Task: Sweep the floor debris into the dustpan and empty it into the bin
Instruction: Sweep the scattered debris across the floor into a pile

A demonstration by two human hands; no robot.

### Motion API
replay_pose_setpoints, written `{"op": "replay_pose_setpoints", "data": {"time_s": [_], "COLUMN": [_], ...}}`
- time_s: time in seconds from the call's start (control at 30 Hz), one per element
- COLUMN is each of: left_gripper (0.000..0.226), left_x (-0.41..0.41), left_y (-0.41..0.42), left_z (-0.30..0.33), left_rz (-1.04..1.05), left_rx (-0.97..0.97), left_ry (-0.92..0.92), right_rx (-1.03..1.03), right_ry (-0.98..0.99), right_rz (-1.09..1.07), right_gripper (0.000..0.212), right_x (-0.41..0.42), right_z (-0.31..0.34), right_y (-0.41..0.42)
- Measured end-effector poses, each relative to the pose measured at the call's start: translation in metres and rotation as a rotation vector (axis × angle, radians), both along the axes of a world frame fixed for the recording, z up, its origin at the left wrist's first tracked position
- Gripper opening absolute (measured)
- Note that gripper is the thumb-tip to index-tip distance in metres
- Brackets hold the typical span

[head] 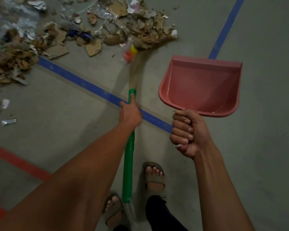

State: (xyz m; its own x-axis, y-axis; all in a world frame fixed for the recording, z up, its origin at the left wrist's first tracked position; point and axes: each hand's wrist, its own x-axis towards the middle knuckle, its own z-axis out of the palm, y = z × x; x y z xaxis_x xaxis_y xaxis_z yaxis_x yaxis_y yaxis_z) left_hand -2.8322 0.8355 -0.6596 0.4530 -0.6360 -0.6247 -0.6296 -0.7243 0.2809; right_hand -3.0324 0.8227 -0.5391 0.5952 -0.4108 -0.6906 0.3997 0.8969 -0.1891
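The person stands over a grey floor, left hand [130,112] wrapped round the green handle of a straw broom [129,147], forefinger laid straight along the shaft, while the right hand [187,132] holds a fist closed tight on the handle of a pink dustpan [202,85], which hangs in the air, empty, mouth tilted away. The broom's bristles reach into the near edge of the debris [83,27]: torn cardboard, dry leaves, foil and plastic scraps spread beyond the blue floor line [93,88]. No bin is in sight. To do this step well, I'd say the dustpan wants to come down flat, lip pressed to the floor close beside the heap, so nothing slips under. Then short, firm strokes toward the dustpan, a modest load each time; light plastic scraps will likely skitter if swept hard.
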Motion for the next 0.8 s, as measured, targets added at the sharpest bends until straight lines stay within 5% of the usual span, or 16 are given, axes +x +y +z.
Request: {"op": "replay_pose_setpoints", "data": {"time_s": [0.27,0.5,0.7,0.8], "left_gripper": [0.070,0.065,0.072,0.069], "left_x": [0.055,0.025,0.008,0.031], "left_y": [0.040,0.064,0.058,0.050], "left_z": [0.013,0.019,0.001,-0.004], "left_rz": [0.428,0.318,0.056,0.099], "left_rx": [-0.089,-0.311,-0.212,-0.113], "left_ry": [-0.143,-0.126,-0.042,-0.002], "right_rx": [0.016,0.024,0.022,0.022], "right_ry": [-0.024,-0.044,-0.056,-0.060], "right_rz": [0.076,0.118,0.145,0.156], "right_gripper": [0.043,0.043,0.043,0.043], "right_x": [0.028,0.047,0.058,0.063], "right_z": [0.001,0.001,-0.001,-0.001], "right_y": [-0.005,0.000,0.004,0.006]}}
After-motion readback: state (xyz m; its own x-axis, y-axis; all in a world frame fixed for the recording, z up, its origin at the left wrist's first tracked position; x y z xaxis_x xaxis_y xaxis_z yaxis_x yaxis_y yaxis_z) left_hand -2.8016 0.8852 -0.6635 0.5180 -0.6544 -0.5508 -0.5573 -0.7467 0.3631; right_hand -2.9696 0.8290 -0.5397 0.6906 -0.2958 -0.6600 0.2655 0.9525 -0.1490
